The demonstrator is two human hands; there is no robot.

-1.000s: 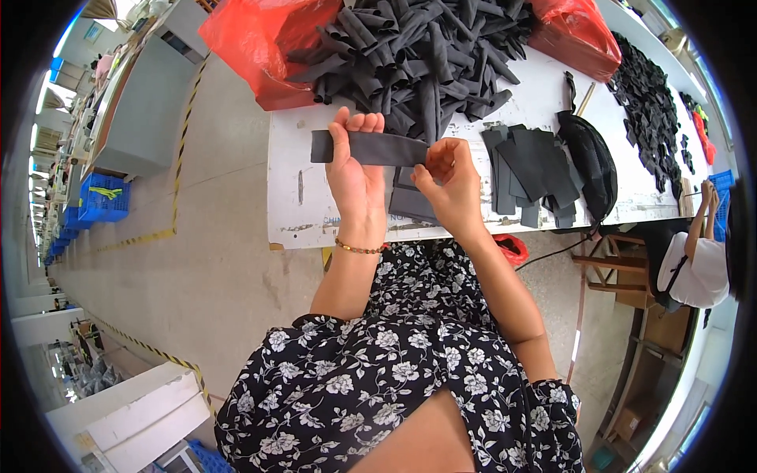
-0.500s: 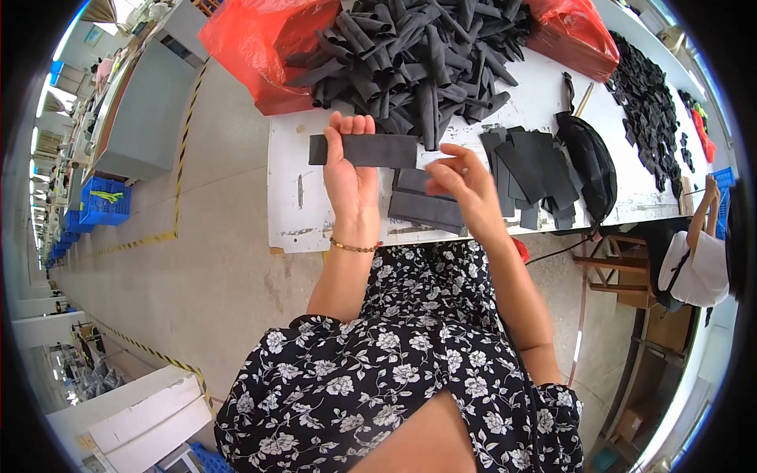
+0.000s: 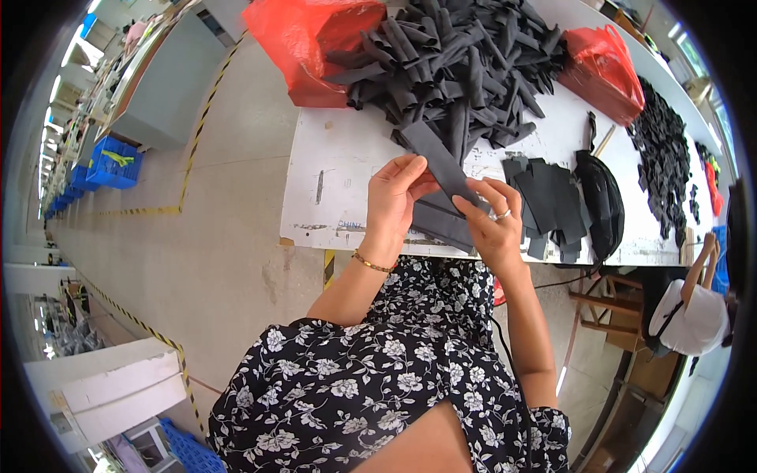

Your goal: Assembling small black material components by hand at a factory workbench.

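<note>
A dark grey fabric strip [image 3: 438,158] is held up over the table's near edge, slanting from upper left to lower right. My left hand [image 3: 396,193] pinches its left side between thumb and fingers. Lower down, my right hand [image 3: 494,225] grips the strip's right end, thumb below and fingers above. Under my hands lies a stack of flat dark pieces [image 3: 441,221], partly hidden by them. Just beyond the strip rises a large heap of rolled dark fabric pieces [image 3: 465,63].
Red plastic bags [image 3: 311,55] flank the heap. On the white table [image 3: 323,169], flat dark pieces [image 3: 550,201] lie fanned out beside a black pouch [image 3: 603,205]. Farther right spreads a pile of small dark pieces [image 3: 658,150]. Another person [image 3: 690,315] is at the far right.
The strip has turned from level to slanted and moved right with my left hand. My right hand, free before, now grips its lower end. The whole view has shifted slightly.
</note>
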